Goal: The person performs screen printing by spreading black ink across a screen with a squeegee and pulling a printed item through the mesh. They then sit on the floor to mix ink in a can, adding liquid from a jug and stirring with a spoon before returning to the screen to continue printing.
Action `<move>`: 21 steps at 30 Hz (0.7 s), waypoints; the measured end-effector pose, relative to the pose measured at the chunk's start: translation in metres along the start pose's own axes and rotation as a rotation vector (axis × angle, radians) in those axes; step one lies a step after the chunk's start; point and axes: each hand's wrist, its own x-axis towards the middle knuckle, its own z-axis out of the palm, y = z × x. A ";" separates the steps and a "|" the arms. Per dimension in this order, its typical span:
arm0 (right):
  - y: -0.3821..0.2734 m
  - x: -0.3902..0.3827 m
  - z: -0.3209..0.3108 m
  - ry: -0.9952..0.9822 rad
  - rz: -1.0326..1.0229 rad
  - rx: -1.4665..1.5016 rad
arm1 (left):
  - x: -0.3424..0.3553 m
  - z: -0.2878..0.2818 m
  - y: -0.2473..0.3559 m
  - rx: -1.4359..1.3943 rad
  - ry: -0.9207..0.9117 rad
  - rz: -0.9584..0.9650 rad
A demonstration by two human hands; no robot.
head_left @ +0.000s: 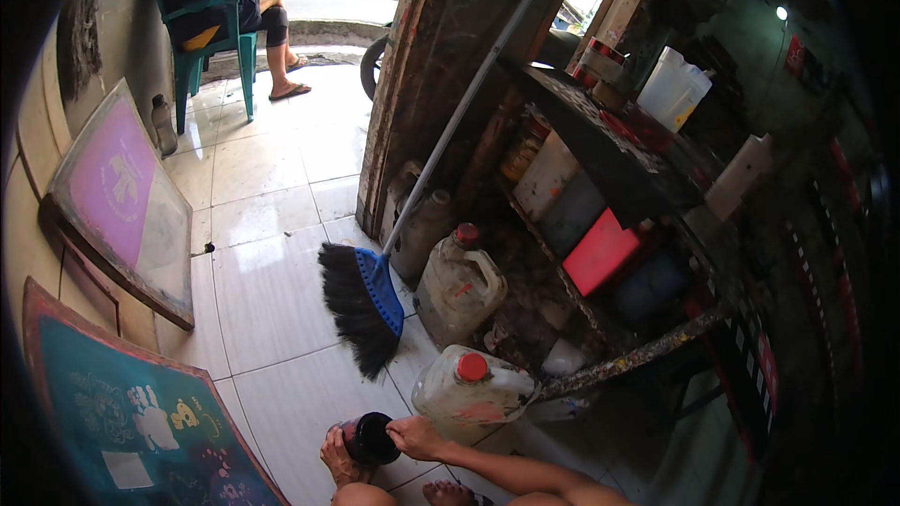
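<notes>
Low on the tiled floor, a short dark container (378, 439) with a wide round mouth is tipped so that its black inside shows. My left hand (337, 457) curls round its left side. At the right edge of the mouth is my right hand (418, 438), its fingers closed; whether they pinch the rim or a small thing is hidden. A whitish plastic jerrycan (478, 389) with a red cap stands just beyond my right hand. Part of my sandalled foot (448, 493) shows below.
A broom (364, 295) with black bristles leans beside a second red-capped jerrycan (459, 295). Framed screens, one purple (122, 197) and one teal (141, 412), line the left wall. A cluttered shelf (609, 197) fills the right. By the doorway a person (216, 0) sits in a green chair.
</notes>
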 end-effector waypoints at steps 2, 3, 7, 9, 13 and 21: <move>0.000 -0.002 -0.004 0.019 -0.002 -0.048 | 0.000 -0.001 0.006 0.001 0.001 -0.015; 0.001 -0.003 -0.002 0.014 0.003 -0.001 | 0.001 -0.004 0.012 0.003 0.007 -0.024; 0.002 0.000 0.000 0.021 -0.013 0.008 | 0.003 -0.006 0.013 0.040 0.044 0.025; 0.004 -0.001 0.000 0.027 -0.024 -0.003 | 0.004 -0.007 0.015 0.011 0.034 0.014; 0.001 -0.001 -0.001 0.002 -0.020 -0.022 | 0.004 -0.007 0.013 0.000 0.036 0.031; -0.001 -0.001 -0.003 0.025 -0.042 0.023 | 0.012 -0.007 0.018 -0.045 -0.053 -0.071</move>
